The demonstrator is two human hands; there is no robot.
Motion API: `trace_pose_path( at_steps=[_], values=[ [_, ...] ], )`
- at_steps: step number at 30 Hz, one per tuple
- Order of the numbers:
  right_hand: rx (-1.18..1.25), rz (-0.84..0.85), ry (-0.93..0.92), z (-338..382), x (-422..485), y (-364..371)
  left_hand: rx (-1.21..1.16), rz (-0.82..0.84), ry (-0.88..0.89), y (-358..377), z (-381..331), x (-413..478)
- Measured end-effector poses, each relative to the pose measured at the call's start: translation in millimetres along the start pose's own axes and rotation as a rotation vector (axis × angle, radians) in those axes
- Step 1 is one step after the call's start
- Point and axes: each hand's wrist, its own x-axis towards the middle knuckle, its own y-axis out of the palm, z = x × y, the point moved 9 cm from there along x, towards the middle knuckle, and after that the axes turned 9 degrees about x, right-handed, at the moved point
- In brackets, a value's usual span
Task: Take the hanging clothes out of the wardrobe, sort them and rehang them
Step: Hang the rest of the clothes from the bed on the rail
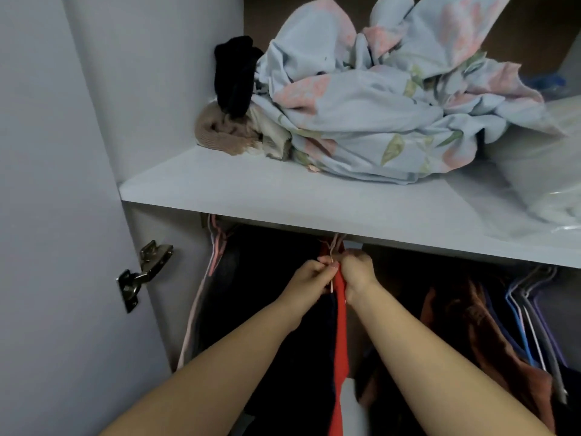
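A red garment (341, 335) hangs just under the wardrobe shelf (283, 196), on a pale hanger (333, 247) whose hook disappears behind the shelf edge. My left hand (309, 275) pinches the hanger's neck from the left. My right hand (356, 272) grips the top of the red garment from the right. Both hands meet at the garment's top. Dark clothes (267, 309) hang to the left, with a pink-trimmed piece (217, 250) at the far left. Brown clothing (471, 325) and several blue, white and purple hangers (531, 309) hang to the right. The rail is hidden.
The shelf carries a crumpled pale blue floral sheet (377, 99), a black item (235, 73), a tan knitted item (220, 130) and a clear plastic bag (534, 171). The open wardrobe door (47, 215) stands at the left, with a metal hinge (144, 272).
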Motion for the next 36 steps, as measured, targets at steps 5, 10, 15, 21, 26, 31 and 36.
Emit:
trace_pose_path(
  at_steps=[5, 10, 15, 21, 26, 31, 36],
  values=[
    [-0.094, 0.06, 0.09, -2.4, 20.7, -4.5, 0.108, 0.046, -0.015, 13.4, 13.2, 15.5],
    [-0.239, 0.089, 0.087, -29.6, 30.2, -14.3, 0.149, 0.022, -0.112, 11.8, 58.9, 20.0],
    [-0.377, -0.081, -0.142, -21.7, 44.5, -23.3, 0.172, -0.084, -0.171, 4.7, 77.3, 27.5],
    [-0.678, -0.262, -0.429, -14.0, 34.7, -46.2, 0.42, -0.094, -0.143, 1.5, 75.5, 35.0],
    [-0.989, -0.299, -0.454, -5.5, 26.3, -52.8, 0.54, -0.121, -0.12, 0.7, 74.8, 40.0],
    [-0.985, -0.26, -0.422, -3.0, 23.6, -52.3, 0.633, -0.189, -0.026, 7.7, 69.0, 30.1],
    [-1.005, -0.253, -0.436, -3.1, 19.8, -44.3, 0.664, -0.105, -0.074, 0.9, 67.1, 35.6]
  ],
)
